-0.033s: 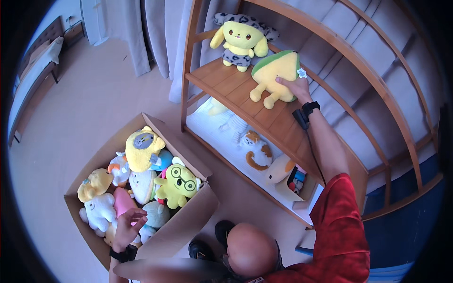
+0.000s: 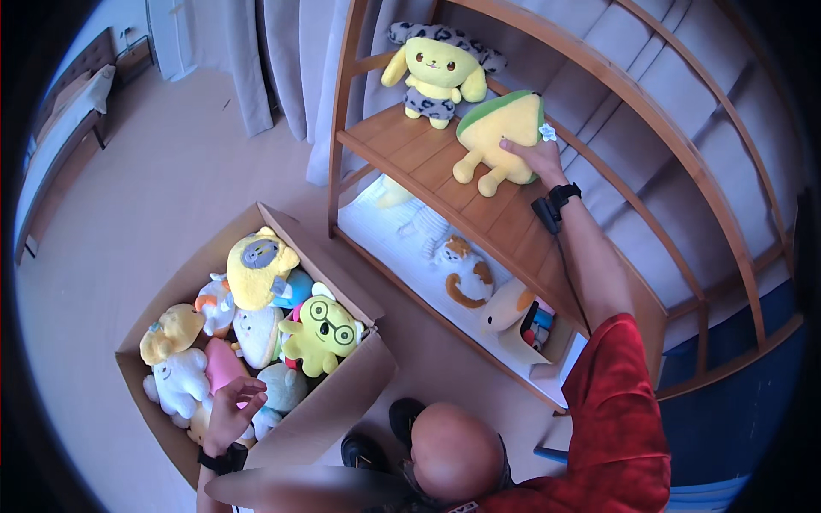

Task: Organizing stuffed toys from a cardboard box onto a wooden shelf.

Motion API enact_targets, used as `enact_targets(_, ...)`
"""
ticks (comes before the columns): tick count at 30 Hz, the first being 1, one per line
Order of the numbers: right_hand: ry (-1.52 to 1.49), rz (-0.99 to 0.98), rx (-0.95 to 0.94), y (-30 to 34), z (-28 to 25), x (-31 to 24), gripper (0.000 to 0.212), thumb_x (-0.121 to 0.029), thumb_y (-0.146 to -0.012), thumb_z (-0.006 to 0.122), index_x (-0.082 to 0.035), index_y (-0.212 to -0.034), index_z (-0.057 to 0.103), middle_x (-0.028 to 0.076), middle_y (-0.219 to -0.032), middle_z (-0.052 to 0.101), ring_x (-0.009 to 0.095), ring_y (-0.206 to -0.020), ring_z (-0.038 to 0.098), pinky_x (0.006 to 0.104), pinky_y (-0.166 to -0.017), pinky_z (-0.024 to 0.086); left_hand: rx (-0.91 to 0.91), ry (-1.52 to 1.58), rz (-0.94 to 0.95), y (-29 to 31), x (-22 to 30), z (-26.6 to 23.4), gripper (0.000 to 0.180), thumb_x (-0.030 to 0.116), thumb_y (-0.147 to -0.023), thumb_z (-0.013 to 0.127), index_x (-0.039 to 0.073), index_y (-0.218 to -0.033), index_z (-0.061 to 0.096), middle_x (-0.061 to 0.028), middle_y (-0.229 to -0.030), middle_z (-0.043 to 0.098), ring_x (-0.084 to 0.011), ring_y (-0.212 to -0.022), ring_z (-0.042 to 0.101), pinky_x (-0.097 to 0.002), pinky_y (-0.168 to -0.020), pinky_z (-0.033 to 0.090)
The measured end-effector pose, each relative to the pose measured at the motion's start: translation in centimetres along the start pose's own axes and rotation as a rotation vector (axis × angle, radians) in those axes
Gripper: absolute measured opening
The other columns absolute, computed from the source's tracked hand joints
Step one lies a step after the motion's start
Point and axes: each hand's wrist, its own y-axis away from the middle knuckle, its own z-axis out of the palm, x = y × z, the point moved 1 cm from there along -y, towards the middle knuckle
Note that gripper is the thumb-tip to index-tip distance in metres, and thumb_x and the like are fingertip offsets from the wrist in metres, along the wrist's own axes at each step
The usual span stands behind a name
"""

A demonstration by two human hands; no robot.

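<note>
On the upper wooden shelf (image 2: 402,145), my right hand (image 2: 543,158) grips the edge of a wedge-shaped yellow plush toy (image 2: 505,128) with green trim and two stubby legs. My thumb presses its front; the other fingers are behind it. To its left stands a yellow long-eared plush (image 2: 436,73) in a leopard-print hat and shorts. My left hand (image 2: 233,415) hangs over the near side of a cardboard box (image 2: 346,402), empty, its fingers loosely bent and apart. Nearest to it are a pink plush (image 2: 225,368) and a pale blue-green plush (image 2: 282,389).
Several more plush toys fill the box, among them a yellow-green one with glasses (image 2: 321,333) and a yellow one (image 2: 261,269). An orange-and-white cat plush (image 2: 466,265) lies on the lower shelf. Curved wooden rails (image 2: 676,141) rise on the right. A bed (image 2: 64,128) stands far left.
</note>
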Motion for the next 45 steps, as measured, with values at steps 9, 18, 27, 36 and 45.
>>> enact_targets(9,-0.161,0.146,-0.157,8.0,0.2,-3.9,0.069,-0.014,-0.074,0.081,0.0,-0.13,0.042,0.012,-0.124,0.055,0.021,-0.112,0.055,0.0348,-0.094,0.047,0.015,-0.144,0.024,0.1,-4.2,-3.1,0.02,0.013,-0.091,0.063,-0.001,-0.106,0.063,-0.0057,-0.096,0.067,-0.012,-0.088,0.061,-0.0281,-0.077,0.049)
enact_targets(18,0.217,0.04,-0.132,17.6,-0.6,-4.4,0.055,-0.012,-0.085,0.069,-0.003,-0.132,0.045,0.015,-0.142,0.039,0.025,-0.13,0.04,0.0389,-0.107,0.036,-0.102,-0.205,-0.073,-7.3,-6.4,0.0,0.044,0.029,-0.087,0.069,-0.002,-0.115,0.058,-0.0136,-0.101,0.066,-0.0192,-0.091,0.064,-0.0302,-0.08,0.051)
enact_targets(27,0.306,-0.145,-0.392,23.9,5.1,-11.4,0.038,-0.007,-0.08,0.069,-0.01,-0.116,0.057,0.015,-0.143,0.039,0.029,-0.133,0.038,0.0394,-0.108,0.033,-0.369,0.104,-0.204,-15.3,-7.3,5.0,0.059,0.03,-0.081,0.077,0.004,-0.127,0.051,-0.01,-0.108,0.064,-0.0132,-0.086,0.064,-0.0241,-0.068,0.052)
enact_targets(36,0.069,0.001,-0.754,23.9,9.9,-10.5,0.038,-0.019,-0.081,0.071,-0.008,-0.115,0.056,0.014,-0.139,0.044,0.028,-0.128,0.045,0.038,-0.1,0.04,-0.404,0.259,-0.295,-14.3,-4.4,2.6,0.042,0.015,-0.086,0.07,0.0,-0.123,0.057,-0.0053,-0.107,0.066,-0.0124,-0.093,0.062,-0.0268,-0.08,0.052)
enact_targets(45,-0.651,0.013,-0.796,22.0,12.6,-16.1,0.084,-0.026,-0.075,0.083,-0.004,-0.14,0.035,0.014,-0.131,0.048,0.021,-0.122,0.047,0.0357,-0.1,0.042,-0.25,0.415,0.135,-9.4,11.9,4.1,0.056,0.001,-0.081,0.071,-0.001,-0.132,0.047,-0.012,-0.127,0.059,-0.0208,-0.115,0.057,-0.0347,-0.1,0.045)
